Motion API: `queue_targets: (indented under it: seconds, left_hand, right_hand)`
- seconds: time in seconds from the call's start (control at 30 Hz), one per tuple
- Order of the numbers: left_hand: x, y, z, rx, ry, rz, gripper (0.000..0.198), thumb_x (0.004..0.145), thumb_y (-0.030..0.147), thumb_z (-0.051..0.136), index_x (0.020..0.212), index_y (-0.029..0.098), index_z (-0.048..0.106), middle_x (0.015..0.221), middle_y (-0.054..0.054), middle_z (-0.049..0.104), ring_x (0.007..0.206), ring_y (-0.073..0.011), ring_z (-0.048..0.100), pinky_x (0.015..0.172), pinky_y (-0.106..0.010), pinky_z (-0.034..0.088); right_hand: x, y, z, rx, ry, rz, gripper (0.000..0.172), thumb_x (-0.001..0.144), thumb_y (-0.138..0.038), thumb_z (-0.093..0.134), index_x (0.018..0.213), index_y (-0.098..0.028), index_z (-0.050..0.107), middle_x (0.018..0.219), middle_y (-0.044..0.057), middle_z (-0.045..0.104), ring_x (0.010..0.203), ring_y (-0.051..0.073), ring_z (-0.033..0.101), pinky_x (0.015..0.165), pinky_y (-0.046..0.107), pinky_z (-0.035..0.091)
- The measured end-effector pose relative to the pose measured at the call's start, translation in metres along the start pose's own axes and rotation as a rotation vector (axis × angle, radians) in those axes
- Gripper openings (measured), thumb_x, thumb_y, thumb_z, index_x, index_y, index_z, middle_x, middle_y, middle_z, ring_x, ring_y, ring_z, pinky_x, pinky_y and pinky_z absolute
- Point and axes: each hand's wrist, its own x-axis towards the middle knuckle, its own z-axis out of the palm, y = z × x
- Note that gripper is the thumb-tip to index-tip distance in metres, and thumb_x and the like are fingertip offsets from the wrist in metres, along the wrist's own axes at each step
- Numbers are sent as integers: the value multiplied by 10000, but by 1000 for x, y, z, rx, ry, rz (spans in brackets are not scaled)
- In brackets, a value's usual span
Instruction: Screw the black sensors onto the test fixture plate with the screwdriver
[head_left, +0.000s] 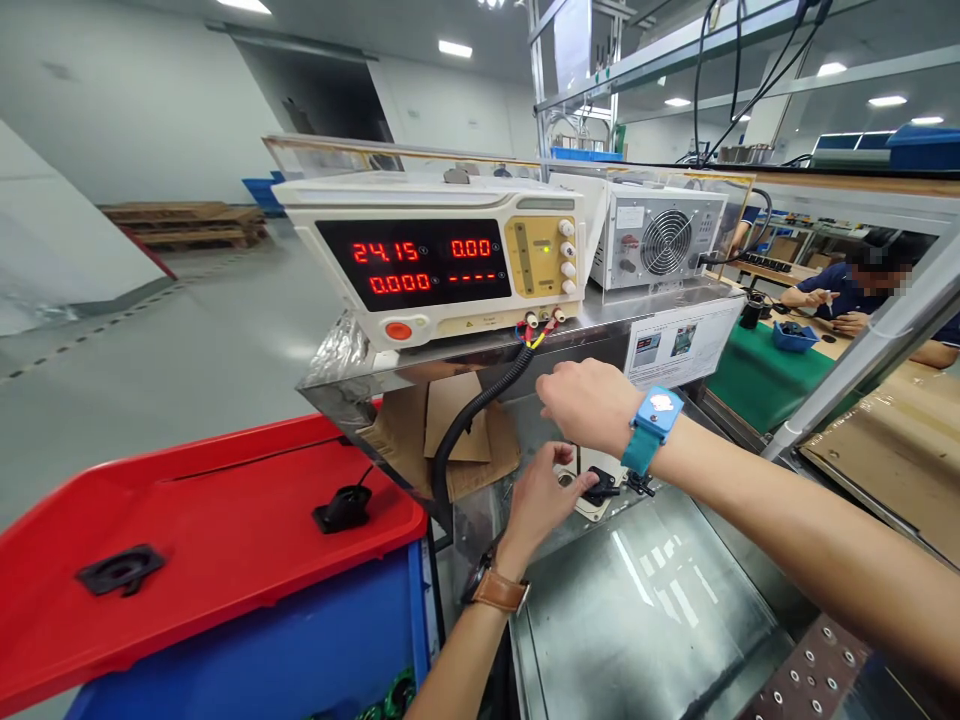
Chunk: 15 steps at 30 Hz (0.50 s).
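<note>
My left hand [544, 495], with a brown watch strap on its wrist, reaches in from below. Its thumb and forefinger are apart, and the thumb tip lies at a small black part [600, 484]. That part sits on a pale fixture plate [592, 511], half covered by my hands. Above the fixture, my right hand [589, 405] is closed in a fist, with a blue wrist strap [651, 425] behind it. Whatever the fist grips, if anything, is hidden. A dark upright rod [578, 460] shows just under it.
Behind the hands stands a power supply [435, 265] reading 24.15, with a black corrugated cable [480, 400] hanging down. At left, a red tray [247, 530] with two black parts lies over a blue bin [300, 640]. A co-worker [862, 290] sits at the right.
</note>
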Motion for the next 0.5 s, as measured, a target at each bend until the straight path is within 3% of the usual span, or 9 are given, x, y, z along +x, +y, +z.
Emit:
queue_targets:
  seconds: [0.13,0.3,0.43,0.5]
  left_hand:
    - [-16,4,22,292,-88,52,451,794,482,716,1116,182,617,1127,-126,667,1119,-314,611,921,-382,460]
    - [-20,15,36,449,-115,-34,481,822,493,680,1111,110,646,1139,-188,635,1145,-372,580,957,-441,457]
    - [-17,20,30,445,-165,-15,423,818,436,669,1098,118,665,1129,-181,648,1128,-370,597,938,-440,459]
    - [-14,20,27,433,-174,-9,384,803,431,665,1035,126,686,1102,-182,665,1085,-364,624,888,-419,470]
  right_hand:
    - [-1,10,2,14,7,2,278,924,-299,622,1113,-107,689,1162,187,674,1028,305,691,775,359,553]
    - [-14,25,0,54,66,41,215,944,-293,589,1008,-132,715,1089,139,694,973,260,685,755,321,501]
    - [-62,51,0,55,254,205,245,973,-319,530,940,-150,705,984,96,683,896,220,662,738,314,467]
    - [-96,69,13,46,384,347,261,986,-345,513,992,-173,709,987,87,690,887,221,656,736,322,465]
